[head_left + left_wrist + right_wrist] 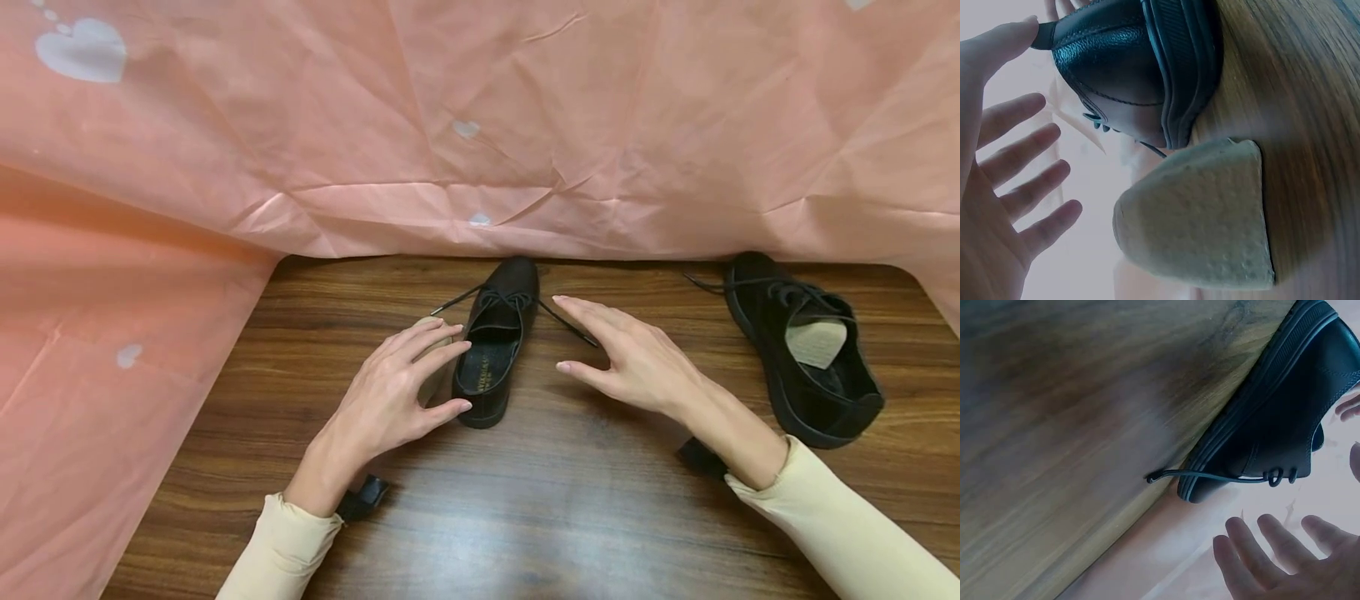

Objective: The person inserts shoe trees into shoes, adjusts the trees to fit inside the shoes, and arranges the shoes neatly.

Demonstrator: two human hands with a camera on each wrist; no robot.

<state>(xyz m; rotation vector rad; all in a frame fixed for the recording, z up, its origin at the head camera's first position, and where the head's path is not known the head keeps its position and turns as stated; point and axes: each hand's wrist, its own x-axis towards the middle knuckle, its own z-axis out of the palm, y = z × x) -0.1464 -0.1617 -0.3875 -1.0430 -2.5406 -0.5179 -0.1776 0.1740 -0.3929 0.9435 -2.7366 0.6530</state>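
A pink cloth (480,92) with pale hearts hangs behind your wood-grained worktop (585,517). On that, well to your right, lies one black shoe (780,375); the middle shoe (491,362) sits between your hands, toe toward the cloth. Your left hand (390,383) is spread at its heel and collar, though you can't tell for certain whether the thumb touches. Your right hand (637,354), fingers extended and thumb apart, is just beside it, holding nothing. A beige insert (1194,219) stands on the worktop left of that shoe; its black lace (566,322) trails toward your right hand.
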